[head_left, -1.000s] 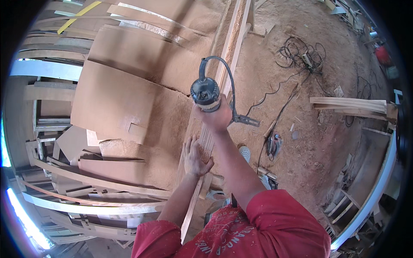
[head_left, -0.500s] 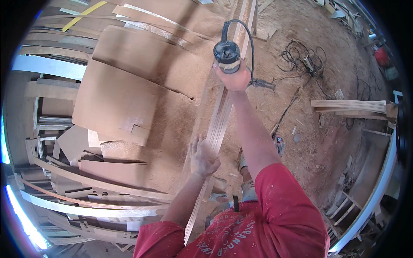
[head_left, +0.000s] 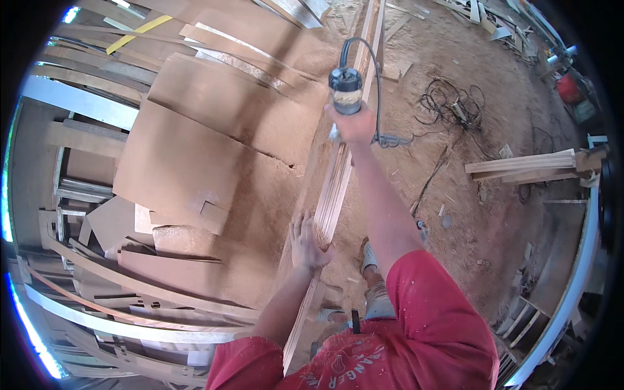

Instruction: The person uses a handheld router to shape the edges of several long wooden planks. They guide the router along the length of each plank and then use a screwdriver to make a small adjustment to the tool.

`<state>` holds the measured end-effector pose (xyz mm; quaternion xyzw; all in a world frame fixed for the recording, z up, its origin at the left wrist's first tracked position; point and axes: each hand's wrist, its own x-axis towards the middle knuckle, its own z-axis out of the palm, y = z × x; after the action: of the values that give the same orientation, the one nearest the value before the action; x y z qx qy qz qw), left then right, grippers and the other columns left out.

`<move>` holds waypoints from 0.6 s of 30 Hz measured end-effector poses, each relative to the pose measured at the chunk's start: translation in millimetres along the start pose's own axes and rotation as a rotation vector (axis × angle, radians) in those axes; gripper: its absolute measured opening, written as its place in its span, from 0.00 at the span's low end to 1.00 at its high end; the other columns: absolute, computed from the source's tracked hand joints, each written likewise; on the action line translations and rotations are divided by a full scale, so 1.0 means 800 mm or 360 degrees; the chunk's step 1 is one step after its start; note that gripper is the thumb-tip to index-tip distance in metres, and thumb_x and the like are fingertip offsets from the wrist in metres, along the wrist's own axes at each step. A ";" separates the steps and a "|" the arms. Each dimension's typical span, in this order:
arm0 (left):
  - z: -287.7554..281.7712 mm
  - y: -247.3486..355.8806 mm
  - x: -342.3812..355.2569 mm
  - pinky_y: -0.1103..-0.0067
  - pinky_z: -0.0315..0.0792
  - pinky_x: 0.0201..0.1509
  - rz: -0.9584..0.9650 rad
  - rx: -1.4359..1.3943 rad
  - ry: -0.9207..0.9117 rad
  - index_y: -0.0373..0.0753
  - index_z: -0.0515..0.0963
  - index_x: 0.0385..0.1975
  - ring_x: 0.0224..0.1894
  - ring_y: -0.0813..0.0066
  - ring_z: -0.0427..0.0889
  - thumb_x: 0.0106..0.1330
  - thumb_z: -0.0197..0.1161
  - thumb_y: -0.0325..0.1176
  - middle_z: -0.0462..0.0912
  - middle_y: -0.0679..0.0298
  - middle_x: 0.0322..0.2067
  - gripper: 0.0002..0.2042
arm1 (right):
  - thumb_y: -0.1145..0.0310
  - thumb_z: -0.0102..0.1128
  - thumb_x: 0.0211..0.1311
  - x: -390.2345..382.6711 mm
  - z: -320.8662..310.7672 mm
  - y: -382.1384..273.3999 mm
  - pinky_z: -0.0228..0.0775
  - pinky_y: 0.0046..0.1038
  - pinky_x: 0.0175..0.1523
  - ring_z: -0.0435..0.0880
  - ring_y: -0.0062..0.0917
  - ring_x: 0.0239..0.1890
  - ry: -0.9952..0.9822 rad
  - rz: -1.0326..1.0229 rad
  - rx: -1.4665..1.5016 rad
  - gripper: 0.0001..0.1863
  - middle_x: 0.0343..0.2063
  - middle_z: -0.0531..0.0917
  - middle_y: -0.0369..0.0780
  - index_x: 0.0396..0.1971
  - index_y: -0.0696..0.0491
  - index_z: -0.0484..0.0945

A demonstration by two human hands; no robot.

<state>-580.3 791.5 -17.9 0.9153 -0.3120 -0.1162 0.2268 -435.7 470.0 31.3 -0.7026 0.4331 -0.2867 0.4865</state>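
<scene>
1. Clearly, the right hand [head_left: 356, 125] is wrapped around a dark, round-bodied power tool [head_left: 346, 91], fingers curled firmly about its barrel. From where I stand, the tool is over the long wooden strips [head_left: 331, 201], farther out than the other hand. I cannot tell whether its base touches the wood, since the hand hides it.

2. The left hand [head_left: 307, 242] is spread flat on the near stretch of the strips, fingers laid forward and thumb out to the side; it pinches nothing that I can see.

3. What worries me most is reach: the right arm is nearly straight, so the tool could tip or wander off line if the wrist tires.

4. The strips are long and narrow, and I see only one palm steadying them. Light pressure there could let them slide or chatter.

5. The tool's cord [head_left: 378, 84] loops close along the right of the work; it could snag on an edge and jerk the tool. The tangled cable [head_left: 455, 107] on the dusty floor [head_left: 481, 214] might catch a foot.

6. As for containers, I make out none for certain. A red object [head_left: 571, 90] at the far right may be one, but its contents are too small to tell.
</scene>
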 end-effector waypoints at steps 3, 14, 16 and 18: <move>0.001 -0.005 -0.003 0.42 0.49 0.87 0.0013 -0.0065 0.0021 0.31 0.64 0.77 0.83 0.33 0.59 0.54 0.76 0.44 0.66 0.37 0.78 0.49 | 0.42 0.85 0.44 -0.083 -0.013 -0.007 0.85 0.43 0.56 0.95 0.45 0.49 -0.0056 0.0129 -0.0005 0.38 0.43 0.94 0.52 0.48 0.58 0.90; 0.016 -0.066 -0.148 0.32 0.45 0.83 0.0085 -0.0035 0.0166 0.30 0.60 0.79 0.82 0.36 0.60 0.57 0.78 0.55 0.67 0.39 0.75 0.54 | 0.41 0.87 0.46 -0.275 -0.040 -0.009 0.86 0.41 0.56 0.96 0.41 0.47 -0.0128 0.0312 -0.0108 0.37 0.41 0.95 0.49 0.45 0.59 0.89; 0.000 -0.074 -0.195 0.30 0.45 0.83 0.0003 -0.0008 0.0115 0.30 0.59 0.79 0.82 0.36 0.60 0.56 0.79 0.54 0.67 0.39 0.76 0.55 | 0.42 0.87 0.46 -0.304 -0.049 -0.019 0.86 0.41 0.55 0.96 0.41 0.47 -0.0135 0.0353 -0.0131 0.37 0.41 0.95 0.49 0.45 0.59 0.89; -0.006 -0.078 -0.220 0.30 0.44 0.83 0.0016 0.0058 0.0006 0.31 0.61 0.79 0.83 0.34 0.58 0.54 0.78 0.53 0.66 0.39 0.76 0.54 | 0.42 0.88 0.46 -0.333 -0.048 -0.018 0.86 0.41 0.55 0.96 0.41 0.46 -0.0149 0.0386 -0.0153 0.37 0.41 0.95 0.48 0.45 0.59 0.89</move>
<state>-683.2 946.9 -31.7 0.9180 -0.3181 -0.1074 0.2112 -585.2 691.9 63.6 -0.6802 0.5049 -0.1714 0.5030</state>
